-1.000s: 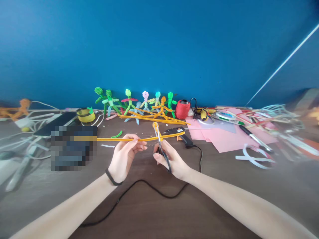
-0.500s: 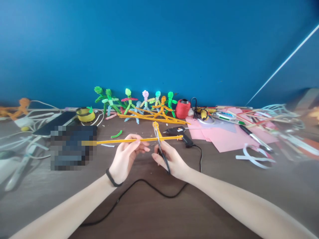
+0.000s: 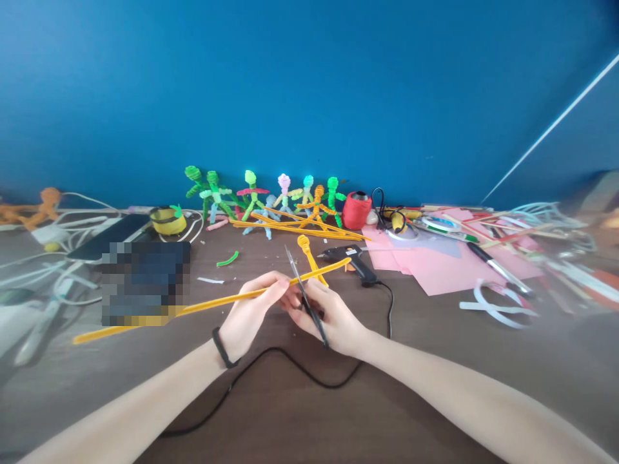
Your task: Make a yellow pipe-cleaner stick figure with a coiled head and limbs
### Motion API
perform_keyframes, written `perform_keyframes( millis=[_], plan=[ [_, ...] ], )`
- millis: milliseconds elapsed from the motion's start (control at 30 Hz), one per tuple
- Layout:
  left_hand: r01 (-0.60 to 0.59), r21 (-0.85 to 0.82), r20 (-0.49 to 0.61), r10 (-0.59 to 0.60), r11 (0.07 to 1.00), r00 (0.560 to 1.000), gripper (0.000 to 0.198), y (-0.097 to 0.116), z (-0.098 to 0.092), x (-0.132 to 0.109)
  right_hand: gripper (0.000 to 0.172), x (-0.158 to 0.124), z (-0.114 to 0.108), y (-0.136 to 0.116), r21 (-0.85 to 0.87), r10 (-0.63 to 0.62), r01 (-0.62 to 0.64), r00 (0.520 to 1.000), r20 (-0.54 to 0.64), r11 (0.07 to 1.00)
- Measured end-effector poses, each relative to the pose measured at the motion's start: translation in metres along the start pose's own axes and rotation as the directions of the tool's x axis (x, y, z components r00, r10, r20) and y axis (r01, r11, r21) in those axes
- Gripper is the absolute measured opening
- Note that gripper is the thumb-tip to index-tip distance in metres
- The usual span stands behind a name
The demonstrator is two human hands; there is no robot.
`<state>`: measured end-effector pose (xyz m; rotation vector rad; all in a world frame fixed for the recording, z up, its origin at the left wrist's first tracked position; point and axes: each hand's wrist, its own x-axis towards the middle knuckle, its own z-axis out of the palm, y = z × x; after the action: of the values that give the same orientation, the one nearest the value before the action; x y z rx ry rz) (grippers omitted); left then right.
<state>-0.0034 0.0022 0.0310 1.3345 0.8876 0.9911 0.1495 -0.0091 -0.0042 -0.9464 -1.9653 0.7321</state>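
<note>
My left hand (image 3: 254, 314) pinches a long orange pipe cleaner (image 3: 193, 307) that runs from low on the left up to the right, past my fingers. My right hand (image 3: 333, 316) grips a pair of scissors (image 3: 304, 295) whose dark blades point up and left across the pipe cleaner. A second orange piece with a coiled end (image 3: 307, 250) rises from the right hand beside the blades. Both hands touch at the fingertips above the brown table (image 3: 290, 412).
A black glue gun (image 3: 351, 258) lies just behind the hands, its cord (image 3: 290, 364) looping under my wrists. Several pipe-cleaner figures (image 3: 264, 200) stand along the blue wall with a red thread spool (image 3: 356, 210). Pink paper (image 3: 435, 261) and pens lie right; cables and a yellow tape roll (image 3: 167, 221) left.
The pipe cleaner has tilted, its left end dropping toward the table. Both hands moved slightly down and closer together, and the scissors' blades swung left.
</note>
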Motion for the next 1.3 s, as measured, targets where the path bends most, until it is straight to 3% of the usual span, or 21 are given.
perform_keyframes(
  millis=[500,800,1100,1300],
  plan=[
    [0.020,0.057,-0.069,-0.016,0.998,0.997,0.016,0.0028,0.0063,-0.0032,0.013,-0.0013,-0.0010,-0.0020,0.107,-0.018,0.011,0.997,0.070,0.994],
    [-0.011,0.114,-0.100,0.022,0.993,0.995,0.017,0.0046,0.0096,-0.0060,0.012,-0.0012,-0.0021,-0.0045,0.072,-0.040,0.034,0.995,0.087,0.997],
    [-0.017,0.141,-0.051,0.024,0.990,0.998,0.020,0.0051,0.0080,-0.0061,0.011,-0.0017,-0.0019,-0.0054,0.048,-0.059,0.055,0.994,0.089,0.997],
    [0.031,0.039,-0.003,-0.031,0.999,1.000,0.018,0.0026,0.0054,-0.0054,0.006,-0.0006,-0.0006,-0.0042,0.048,-0.105,0.101,0.991,0.089,0.994]
  ],
)
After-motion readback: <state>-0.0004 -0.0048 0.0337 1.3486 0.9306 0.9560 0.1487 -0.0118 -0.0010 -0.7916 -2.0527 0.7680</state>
